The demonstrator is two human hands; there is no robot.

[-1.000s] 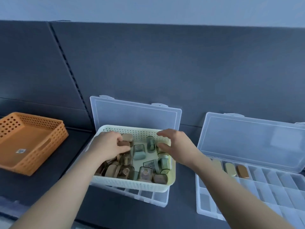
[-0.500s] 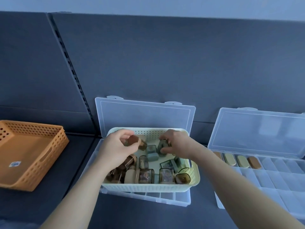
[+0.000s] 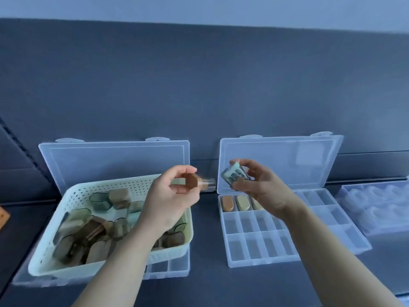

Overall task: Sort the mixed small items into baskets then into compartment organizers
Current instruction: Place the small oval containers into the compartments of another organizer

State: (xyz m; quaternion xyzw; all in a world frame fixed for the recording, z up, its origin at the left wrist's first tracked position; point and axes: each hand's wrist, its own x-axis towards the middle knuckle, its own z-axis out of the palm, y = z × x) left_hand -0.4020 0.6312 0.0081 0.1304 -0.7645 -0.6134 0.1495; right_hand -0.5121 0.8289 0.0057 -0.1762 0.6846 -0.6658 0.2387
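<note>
1. Brown cap and clear body: this small container [image 3: 195,184] is pinched in the left hand [image 3: 170,200], between thumb and curled fingers. It lies sideways in the air, above the right back corner of the basket.
2. Green-capped, the second small container [image 3: 232,175] is gripped by the right hand [image 3: 265,189] with bent fingers around it. It is tilted and held in front of the open lid [image 3: 287,160] of the right organizer, above its back row.
3. Both hands are near each other, but the two containers are apart.
4. Below the left hand stands the pale basket [image 3: 124,185] with small holes in its wall. Many similar small containers lie mixed inside it, brown, beige and green ones; I cannot count them exactly.
5. The basket rests on the left organizer [image 3: 168,267], whose clear lid [image 3: 110,160] stands open behind it.
6. The right organizer [image 3: 250,247] is beside it, on the dark table [image 3: 210,284]. In its back row a brown piece [image 3: 228,203] and a beige piece [image 3: 243,202] sit in neighbouring compartments; a third piece [image 3: 256,204] is partly hidden by the right hand.
7. Further right stands another clear box [image 3: 380,207]; its content is blurred.
8. At the left edge a corner of an orange basket [image 3: 3,216] shows.
9. Behind everything is a dark grey-blue wall panel [image 3: 199,85].
</note>
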